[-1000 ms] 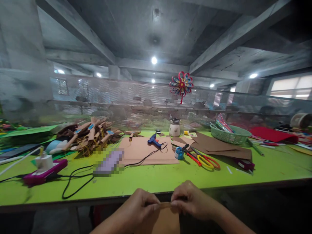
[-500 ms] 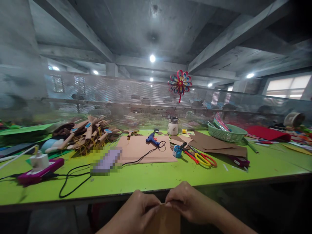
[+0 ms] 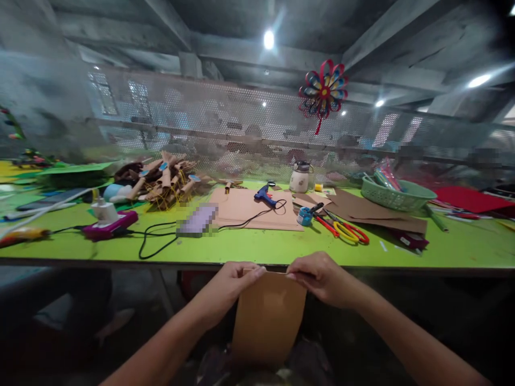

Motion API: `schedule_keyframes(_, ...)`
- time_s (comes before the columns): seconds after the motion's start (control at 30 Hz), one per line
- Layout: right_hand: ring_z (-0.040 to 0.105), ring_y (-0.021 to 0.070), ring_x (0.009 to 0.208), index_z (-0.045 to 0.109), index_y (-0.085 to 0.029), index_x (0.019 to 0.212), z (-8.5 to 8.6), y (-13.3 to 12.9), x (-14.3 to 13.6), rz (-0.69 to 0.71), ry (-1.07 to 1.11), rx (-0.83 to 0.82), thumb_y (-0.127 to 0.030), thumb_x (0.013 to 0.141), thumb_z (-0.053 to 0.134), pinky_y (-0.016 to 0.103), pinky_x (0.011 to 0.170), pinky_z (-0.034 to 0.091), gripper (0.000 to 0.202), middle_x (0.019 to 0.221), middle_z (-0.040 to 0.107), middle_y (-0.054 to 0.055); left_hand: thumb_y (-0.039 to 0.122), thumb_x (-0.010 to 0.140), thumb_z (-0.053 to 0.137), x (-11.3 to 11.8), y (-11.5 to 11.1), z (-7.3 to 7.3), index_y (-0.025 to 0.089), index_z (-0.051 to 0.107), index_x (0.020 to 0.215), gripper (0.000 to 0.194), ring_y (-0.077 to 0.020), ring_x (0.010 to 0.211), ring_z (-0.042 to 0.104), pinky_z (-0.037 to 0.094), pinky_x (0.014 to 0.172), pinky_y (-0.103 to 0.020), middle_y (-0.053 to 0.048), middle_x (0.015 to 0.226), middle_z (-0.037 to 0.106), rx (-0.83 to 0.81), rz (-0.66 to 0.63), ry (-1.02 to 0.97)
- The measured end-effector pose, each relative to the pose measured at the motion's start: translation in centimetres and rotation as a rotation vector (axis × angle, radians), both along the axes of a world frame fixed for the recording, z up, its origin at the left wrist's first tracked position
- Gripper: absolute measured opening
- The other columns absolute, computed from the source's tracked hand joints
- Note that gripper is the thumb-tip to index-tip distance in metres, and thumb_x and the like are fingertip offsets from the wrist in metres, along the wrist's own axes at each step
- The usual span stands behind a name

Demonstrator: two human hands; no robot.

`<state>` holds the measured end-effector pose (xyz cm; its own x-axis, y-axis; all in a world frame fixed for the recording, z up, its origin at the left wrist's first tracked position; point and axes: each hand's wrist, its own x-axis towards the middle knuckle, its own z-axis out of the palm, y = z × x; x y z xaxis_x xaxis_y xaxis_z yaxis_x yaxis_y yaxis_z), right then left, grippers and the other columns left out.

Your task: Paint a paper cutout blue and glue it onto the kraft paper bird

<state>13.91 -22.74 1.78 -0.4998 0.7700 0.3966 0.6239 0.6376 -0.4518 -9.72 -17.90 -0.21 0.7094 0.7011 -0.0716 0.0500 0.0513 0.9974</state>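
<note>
A sheet of brown kraft paper (image 3: 269,316) hangs below the front edge of the table, over my lap. My left hand (image 3: 237,281) pinches its top edge near the left corner, thumb in front. My right hand (image 3: 317,279) grips the same edge toward the right corner, fingers closed. Between the two hands a short stretch of the edge shows. The sheet's lower end fades into shadow at my lap.
On the green table (image 3: 241,249) lie brown sheets (image 3: 237,212) with a blue glue gun (image 3: 265,195) on top. Scissors (image 3: 346,230), a blue jar (image 3: 304,216), a green basket (image 3: 396,194), a power strip (image 3: 110,225) and bundled paper rolls (image 3: 169,182) stand around. A black cord (image 3: 153,252) loops leftward.
My view has tipped downward, so more of the paper and my forearms show. My hands have moved apart along the paper's top edge, both still holding it.
</note>
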Motion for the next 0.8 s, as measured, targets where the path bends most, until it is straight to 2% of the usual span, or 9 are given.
schedule_keyframes(0.07,0.059,0.0119,0.061,0.068,-0.013,0.087,-0.1,0.0,0.1,-0.007,-0.018,-0.011,-0.020,0.092,0.052,0.020,0.056,0.036,0.019,0.070,0.068,0.006,0.054,0.083,0.061,0.1,0.0,-0.4,0.011,0.058,0.074,0.044,-0.0135,0.064,0.052,0.035,0.059,-0.023,-0.004,0.072,0.063,-0.078,-0.007,-0.025)
schedule_keyframes(0.13,0.059,0.0118,0.061,0.069,-0.013,0.086,0.0,0.1,0.2,-0.015,-0.023,-0.024,-0.021,0.092,0.052,0.020,0.055,0.036,0.019,0.070,0.068,0.006,0.054,0.083,0.061,0.3,0.2,-0.5,0.011,0.058,0.073,0.044,-0.0138,0.063,0.052,0.035,0.059,-0.023,-0.004,0.072,0.063,-0.066,0.002,-0.015)
schedule_keyframes(0.37,0.056,0.0104,0.057,0.069,-0.011,0.085,0.1,0.6,0.3,-0.011,0.018,-0.068,-0.027,0.092,0.054,0.019,0.053,0.036,0.022,0.068,0.067,0.005,0.055,0.084,0.056,0.5,0.5,-0.7,0.010,0.060,0.071,0.047,-0.0132,0.063,0.047,0.033,0.056,-0.022,-0.003,0.067,0.056,0.222,0.065,0.092)
schedule_keyframes(0.5,0.056,0.0107,0.058,0.070,-0.010,0.085,0.3,1.1,0.5,-0.007,0.045,-0.149,-0.030,0.092,0.055,0.018,0.054,0.038,0.026,0.068,0.067,0.006,0.050,0.087,0.052,0.6,0.4,-0.6,0.010,0.062,0.074,0.043,-0.0132,0.064,0.047,0.033,0.056,-0.022,-0.002,0.067,0.055,0.336,0.075,0.113)
schedule_keyframes(0.67,0.056,0.0113,0.061,0.071,-0.010,0.087,1.0,2.2,0.6,0.008,0.033,-0.259,-0.030,0.090,0.056,0.018,0.055,0.040,0.025,0.071,0.068,0.006,0.042,0.089,0.048,0.8,0.6,0.0,0.012,0.060,0.067,0.038,-0.0118,0.061,0.044,0.031,0.055,-0.022,0.000,0.063,0.053,0.517,0.117,0.183)
schedule_keyframes(0.8,0.055,0.0114,0.062,0.071,-0.011,0.094,0.8,2.5,0.1,0.028,-0.014,-0.206,-0.029,0.091,0.055,0.019,0.056,0.039,0.024,0.071,0.068,0.005,0.038,0.088,0.047,1.0,0.9,-0.1,0.013,0.061,0.068,0.035,-0.0116,0.060,0.044,0.030,0.054,-0.022,0.001,0.062,0.052,0.601,0.139,0.222)
